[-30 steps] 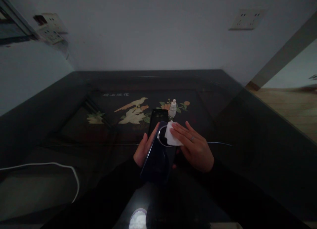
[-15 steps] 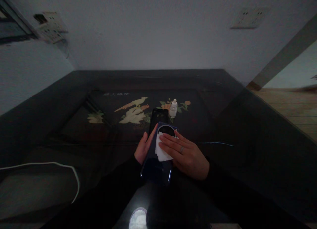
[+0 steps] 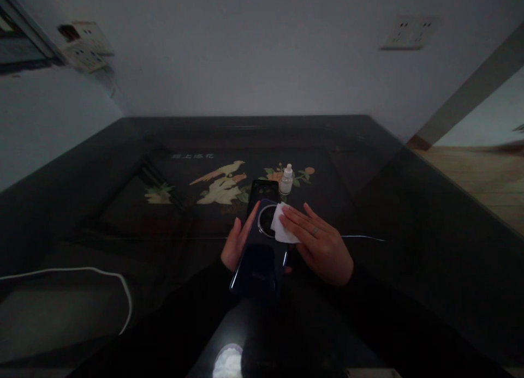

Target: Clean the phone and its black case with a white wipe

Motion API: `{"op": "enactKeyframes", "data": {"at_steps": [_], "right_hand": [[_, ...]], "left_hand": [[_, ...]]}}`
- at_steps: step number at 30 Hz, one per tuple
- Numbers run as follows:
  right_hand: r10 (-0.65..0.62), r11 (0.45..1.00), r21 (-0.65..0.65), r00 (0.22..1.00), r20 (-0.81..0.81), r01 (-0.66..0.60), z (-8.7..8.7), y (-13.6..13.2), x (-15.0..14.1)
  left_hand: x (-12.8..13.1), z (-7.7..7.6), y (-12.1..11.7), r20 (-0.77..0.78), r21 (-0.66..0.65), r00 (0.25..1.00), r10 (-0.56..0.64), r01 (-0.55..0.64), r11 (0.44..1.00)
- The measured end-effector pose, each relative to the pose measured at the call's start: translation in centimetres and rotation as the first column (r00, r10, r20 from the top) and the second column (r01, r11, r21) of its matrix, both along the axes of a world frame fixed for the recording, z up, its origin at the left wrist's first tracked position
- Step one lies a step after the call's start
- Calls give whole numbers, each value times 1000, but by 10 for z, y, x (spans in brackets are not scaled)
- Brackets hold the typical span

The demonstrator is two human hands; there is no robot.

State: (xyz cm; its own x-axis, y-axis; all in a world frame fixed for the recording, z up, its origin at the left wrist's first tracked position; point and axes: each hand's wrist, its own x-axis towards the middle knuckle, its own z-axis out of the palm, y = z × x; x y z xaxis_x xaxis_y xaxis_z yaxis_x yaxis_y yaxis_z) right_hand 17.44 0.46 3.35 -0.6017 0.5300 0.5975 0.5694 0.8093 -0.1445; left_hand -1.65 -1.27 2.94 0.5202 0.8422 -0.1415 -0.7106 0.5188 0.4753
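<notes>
My left hand (image 3: 237, 243) grips a dark blue smartphone (image 3: 260, 263) from below, its back facing up and its round camera ring (image 3: 267, 221) at the far end. My right hand (image 3: 321, 246) presses a folded white wipe (image 3: 282, 225) against the edge of that ring. Just beyond the held phone, a black phone (image 3: 262, 192) lies on the table, its lower part hidden. A small clear dropper bottle with a white cap (image 3: 286, 181) stands next to it, close behind the wipe.
The dark glass-topped table (image 3: 368, 203) has an inlaid bird and flower picture (image 3: 221, 187) under the glass. A white cable (image 3: 82, 270) lies at the left. Wall sockets (image 3: 409, 32) sit on the far wall, and a wooden floor (image 3: 470, 176) shows at the right.
My right hand has slid the wipe up the phone's back and rightward, from below the camera ring to its right edge. The held phone has tilted slightly.
</notes>
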Motion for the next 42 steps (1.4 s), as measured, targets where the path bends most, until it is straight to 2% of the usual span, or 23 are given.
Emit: {"op": "enactKeyframes", "data": {"at_steps": [6, 9, 13, 17, 20, 24, 31, 34, 37, 42], "right_hand": [[85, 996, 11, 995, 44, -85, -2, -4, -5], [147, 989, 1, 985, 89, -148, -4, -4, -9], [130, 991, 11, 987, 92, -131, -5, -2, -9], [41, 999, 12, 998, 56, -42, -3, 0, -5], [-19, 1000, 21, 999, 35, 18, 0, 2, -2], [-18, 999, 27, 1000, 25, 18, 1, 0, -3], [104, 994, 18, 994, 34, -105, -2, -4, -6], [103, 995, 16, 995, -4, -103, -2, -4, -4], [45, 999, -23, 995, -87, -47, -2, -3, -2], [-29, 994, -111, 986, -163, 11, -4, -4, -3]], "left_hand": [[7, 0, 3, -28, -53, 988, 151, -153, 987], [13, -2, 3, -38, -72, 983, 180, -183, 981], [18, -6, 0, -41, -51, 991, 125, -127, 991], [14, -5, -4, -23, 1, 1000, 5, -5, 1000], [7, -3, -4, -20, 11, 999, -39, 39, 999], [3, 0, 1, -48, -8, 997, 62, -63, 998], [11, -5, 6, -57, -17, 977, 208, -209, 978], [11, -4, 2, -46, -29, 993, 107, -108, 994], [8, 1, -2, -56, -39, 998, 14, -16, 999], [7, 5, 0, -79, -34, 997, 21, -24, 999]]}}
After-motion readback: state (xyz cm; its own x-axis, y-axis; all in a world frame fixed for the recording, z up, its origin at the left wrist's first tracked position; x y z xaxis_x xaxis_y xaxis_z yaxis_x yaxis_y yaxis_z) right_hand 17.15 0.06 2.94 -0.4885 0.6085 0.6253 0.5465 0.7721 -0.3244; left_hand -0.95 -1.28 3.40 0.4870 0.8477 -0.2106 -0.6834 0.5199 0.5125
